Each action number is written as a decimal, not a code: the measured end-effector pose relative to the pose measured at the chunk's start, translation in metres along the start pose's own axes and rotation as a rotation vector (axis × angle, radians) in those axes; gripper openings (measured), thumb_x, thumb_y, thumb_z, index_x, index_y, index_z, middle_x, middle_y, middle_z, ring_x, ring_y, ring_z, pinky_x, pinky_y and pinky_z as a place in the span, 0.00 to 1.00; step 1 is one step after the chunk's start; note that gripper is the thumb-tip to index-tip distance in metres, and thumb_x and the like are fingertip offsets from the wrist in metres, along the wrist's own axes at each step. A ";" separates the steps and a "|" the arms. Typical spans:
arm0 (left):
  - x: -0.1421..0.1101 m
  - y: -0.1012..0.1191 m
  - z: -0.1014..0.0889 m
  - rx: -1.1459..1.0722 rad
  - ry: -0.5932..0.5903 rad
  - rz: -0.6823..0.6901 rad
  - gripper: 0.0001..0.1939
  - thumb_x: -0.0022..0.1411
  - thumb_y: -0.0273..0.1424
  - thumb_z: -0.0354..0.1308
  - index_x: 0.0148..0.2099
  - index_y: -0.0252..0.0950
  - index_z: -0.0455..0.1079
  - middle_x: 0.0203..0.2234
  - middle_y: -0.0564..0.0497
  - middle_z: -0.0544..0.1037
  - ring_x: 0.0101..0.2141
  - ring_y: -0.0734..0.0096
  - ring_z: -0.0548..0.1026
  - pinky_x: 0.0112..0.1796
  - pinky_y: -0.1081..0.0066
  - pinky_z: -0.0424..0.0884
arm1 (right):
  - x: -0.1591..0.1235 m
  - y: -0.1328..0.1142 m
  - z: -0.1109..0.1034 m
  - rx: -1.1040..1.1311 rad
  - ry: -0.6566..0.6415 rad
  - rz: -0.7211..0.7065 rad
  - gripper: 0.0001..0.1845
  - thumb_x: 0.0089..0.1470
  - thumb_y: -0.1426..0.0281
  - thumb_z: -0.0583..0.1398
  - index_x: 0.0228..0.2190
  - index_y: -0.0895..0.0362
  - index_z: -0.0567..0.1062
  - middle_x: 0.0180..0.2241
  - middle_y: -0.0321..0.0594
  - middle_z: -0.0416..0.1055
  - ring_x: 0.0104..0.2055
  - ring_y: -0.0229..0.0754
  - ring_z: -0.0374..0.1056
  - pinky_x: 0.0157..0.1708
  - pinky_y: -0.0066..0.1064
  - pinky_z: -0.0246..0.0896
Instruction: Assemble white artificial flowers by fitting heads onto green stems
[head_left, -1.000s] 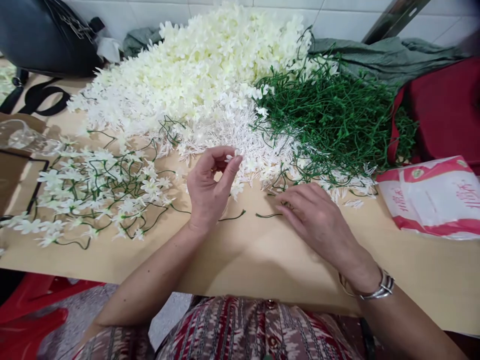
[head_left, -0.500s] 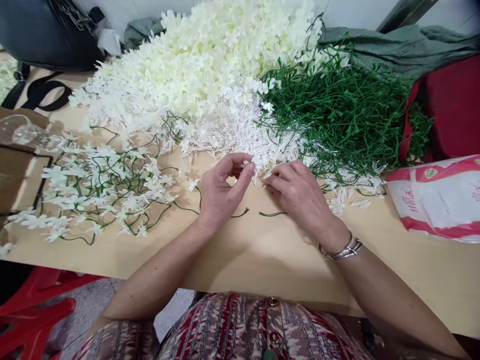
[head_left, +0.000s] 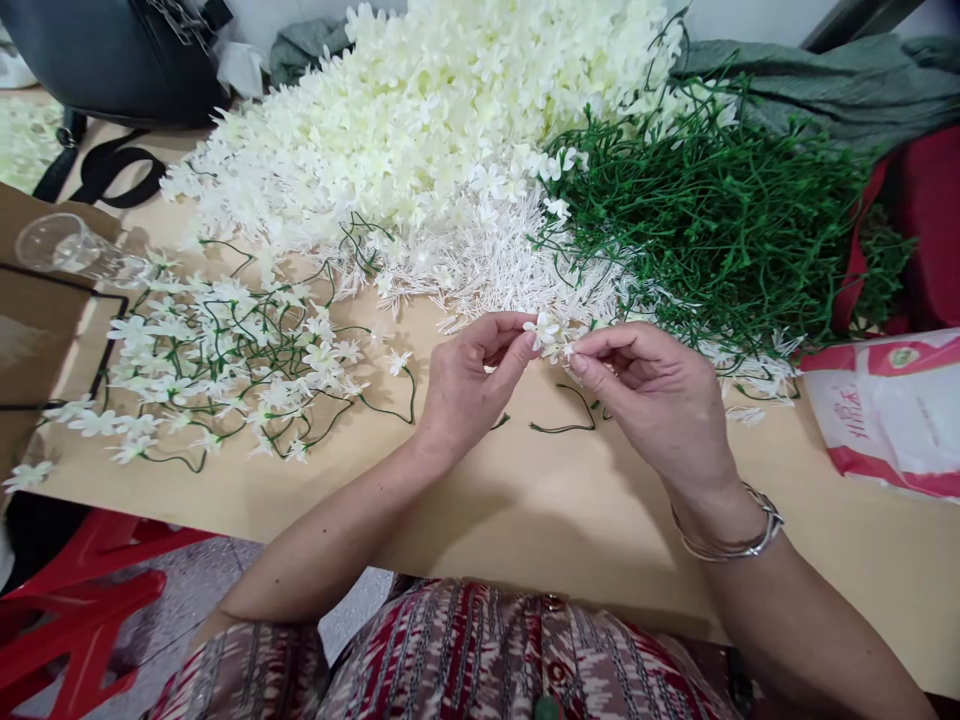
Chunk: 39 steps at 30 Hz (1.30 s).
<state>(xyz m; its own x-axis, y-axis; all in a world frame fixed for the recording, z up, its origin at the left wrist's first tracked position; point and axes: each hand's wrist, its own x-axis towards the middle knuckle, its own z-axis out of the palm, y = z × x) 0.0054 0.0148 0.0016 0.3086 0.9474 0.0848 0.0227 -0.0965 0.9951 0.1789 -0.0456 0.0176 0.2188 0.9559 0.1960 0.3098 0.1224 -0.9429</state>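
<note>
Patterned shirt (head_left: 450,655): nearest, below the edge of the bench (head_left: 480,520); a red plastic stool (head_left: 90,625) shows at lower left.
Right wrist: a silver bracelet (head_left: 761,540).
Left hand (head_left: 469,385): grip nearly closed, thumb and forefinger pinching a small white flower (head_left: 546,332).
Right hand (head_left: 664,400): thumb and forefinger almost together at the flower's right side; whether they pinch a separate piece, I cannot tell.
White flower: between the two hands' fingertips, over the bench.
Loose green stem (head_left: 562,429): on the bench, just beside the right hand.
Stemmed flowers (head_left: 240,350): spread left of the left hand.
Tissue packet (head_left: 892,410): pink and white, right of the right hand.
White stamens (head_left: 510,260): heaped beyond the hands.
Green stem pile (head_left: 712,220): beyond the right hand, near a dark red bag (head_left: 934,230).
Cream blossom heap (head_left: 450,120): behind the stamens.
Black bag (head_left: 142,65): far left.
Grey-green cloth (head_left: 840,85): far right.
</note>
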 end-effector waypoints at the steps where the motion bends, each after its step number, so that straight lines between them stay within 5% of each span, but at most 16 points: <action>1: -0.001 0.000 0.001 0.024 -0.003 0.013 0.10 0.71 0.37 0.63 0.49 0.36 0.77 0.40 0.46 0.87 0.40 0.68 0.87 0.38 0.74 0.80 | 0.000 -0.001 0.001 -0.007 0.004 0.024 0.02 0.59 0.70 0.68 0.36 0.51 0.82 0.34 0.36 0.79 0.36 0.41 0.74 0.38 0.36 0.70; 6: -0.007 0.000 0.004 0.205 -0.023 0.133 0.09 0.72 0.31 0.62 0.51 0.37 0.78 0.41 0.47 0.88 0.39 0.71 0.86 0.42 0.73 0.81 | 0.001 0.002 0.005 -0.020 0.041 0.142 0.01 0.56 0.69 0.69 0.32 0.52 0.82 0.32 0.37 0.80 0.33 0.42 0.74 0.36 0.37 0.69; 14: -0.007 -0.010 0.001 0.524 -0.018 0.528 0.08 0.73 0.25 0.61 0.52 0.35 0.78 0.42 0.49 0.88 0.39 0.74 0.87 0.41 0.78 0.80 | 0.005 0.007 0.004 0.084 -0.031 0.339 0.08 0.52 0.64 0.72 0.25 0.49 0.79 0.26 0.36 0.76 0.27 0.41 0.68 0.28 0.34 0.64; 19: -0.005 -0.013 0.001 0.573 -0.024 0.587 0.07 0.73 0.26 0.61 0.51 0.35 0.78 0.40 0.51 0.88 0.37 0.75 0.87 0.40 0.80 0.79 | 0.008 0.005 0.002 0.132 -0.060 0.384 0.08 0.51 0.64 0.71 0.26 0.51 0.79 0.26 0.35 0.76 0.27 0.39 0.67 0.28 0.33 0.63; 29: -0.004 -0.010 0.003 0.458 -0.071 0.591 0.09 0.75 0.26 0.58 0.54 0.38 0.75 0.44 0.49 0.87 0.42 0.74 0.86 0.44 0.77 0.79 | 0.006 0.010 0.009 0.091 0.039 0.076 0.06 0.57 0.66 0.69 0.39 0.50 0.80 0.37 0.37 0.78 0.38 0.44 0.73 0.41 0.39 0.70; 35: 0.004 0.017 -0.019 0.543 -0.092 0.394 0.10 0.75 0.30 0.58 0.56 0.38 0.70 0.48 0.47 0.82 0.42 0.70 0.84 0.42 0.71 0.77 | 0.008 0.011 0.001 -0.075 0.108 -0.129 0.02 0.62 0.68 0.67 0.35 0.48 0.82 0.41 0.40 0.79 0.46 0.48 0.75 0.43 0.42 0.69; 39: -0.013 0.044 -0.044 0.983 -0.458 0.371 0.04 0.71 0.30 0.64 0.46 0.38 0.74 0.45 0.47 0.79 0.42 0.62 0.78 0.42 0.64 0.73 | 0.008 0.015 -0.009 -0.105 0.128 -0.178 0.05 0.61 0.72 0.67 0.34 0.49 0.82 0.36 0.38 0.79 0.40 0.46 0.73 0.41 0.41 0.66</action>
<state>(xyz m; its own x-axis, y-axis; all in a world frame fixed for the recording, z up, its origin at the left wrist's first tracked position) -0.0395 0.0117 0.0467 0.7640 0.6303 0.1377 0.5293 -0.7344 0.4248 0.1939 -0.0382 0.0075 0.2652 0.8795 0.3951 0.4472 0.2508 -0.8586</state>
